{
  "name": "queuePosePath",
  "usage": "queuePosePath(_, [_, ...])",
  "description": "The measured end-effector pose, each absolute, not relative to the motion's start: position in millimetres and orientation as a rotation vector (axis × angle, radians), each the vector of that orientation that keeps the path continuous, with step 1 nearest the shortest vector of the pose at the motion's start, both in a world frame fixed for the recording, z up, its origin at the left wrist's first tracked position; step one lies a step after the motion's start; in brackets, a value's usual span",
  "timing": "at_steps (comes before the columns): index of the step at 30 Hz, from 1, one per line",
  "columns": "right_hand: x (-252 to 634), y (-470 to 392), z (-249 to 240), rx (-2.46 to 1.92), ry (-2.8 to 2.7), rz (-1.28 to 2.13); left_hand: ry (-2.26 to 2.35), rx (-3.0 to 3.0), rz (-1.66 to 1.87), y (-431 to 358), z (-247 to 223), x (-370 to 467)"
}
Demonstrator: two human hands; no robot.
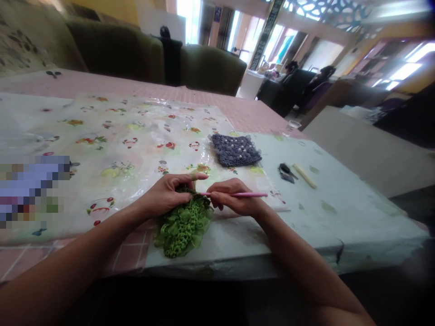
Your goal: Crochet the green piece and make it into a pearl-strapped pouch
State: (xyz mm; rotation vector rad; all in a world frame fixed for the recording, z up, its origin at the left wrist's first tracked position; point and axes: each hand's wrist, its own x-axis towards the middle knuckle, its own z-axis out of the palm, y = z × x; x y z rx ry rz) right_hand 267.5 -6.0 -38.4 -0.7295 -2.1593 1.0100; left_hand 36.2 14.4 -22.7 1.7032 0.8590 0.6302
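A green crocheted piece with ruffled, ribbon-like edges [183, 226] hangs from my left hand [166, 194] near the front edge of the table. The thumb and fingers of that hand pinch its top, with the index finger stretched to the right. My right hand [234, 195] grips a pink crochet hook [249, 195], which lies nearly level and points left. The hook's tip meets the top edge of the green piece, where fingers partly hide it. Beyond my hands, a grey-blue crocheted piece dotted with white beads [235, 150] lies flat.
Small black-handled scissors [287, 173] and a pale yellow stick [304, 175] lie to the right. A clear cup [293, 127] stands near the far right edge. Plastic sheets cover the pink tablecloth [244, 111]. Green chairs [212, 68] line the far side; people sit in the background. A blurred-out patch covers the left.
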Motion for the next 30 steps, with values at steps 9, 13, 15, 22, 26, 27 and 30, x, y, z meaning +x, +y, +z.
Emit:
queuePosePath(9, [267.9, -0.2, -50.2, -0.699, -1.75, 1.499, 0.825, 1.67, 0.609, 10.6, -17.6, 34.8])
queuePosePath(13, [268.5, -5.7, -37.0, -0.754, -2.172, 0.97, 0.822, 1.539, 0.551, 13.4, -17.6, 32.7])
queuePosePath(15, [268.0, -9.3, -32.4, -0.732, -2.351, 0.651, 0.824, 1.517, 0.527, 14.9, -17.6, 32.0])
queuePosePath(22, [259.2, -24.4, -15.3, -0.804, -2.666, 0.168, 0.862, 1.565, 0.504, 15.2, -17.3, 34.8])
queuePosePath(26, [261.6, -20.9, -4.7, -0.771, -2.687, 0.445, 0.864, 1.699, 0.439, 12.9, -17.1, 37.2])
queuePosePath(27, [263.7, -18.0, -3.5, -0.745, -2.671, 0.566, 0.856, 1.724, 0.431, 12.4, -17.5, 37.5])
queuePosePath(30, [269.2, -10.0, -4.5, -0.714, -2.597, 0.821, 0.828, 1.767, 0.456, 12.4, -19.8, 37.4])
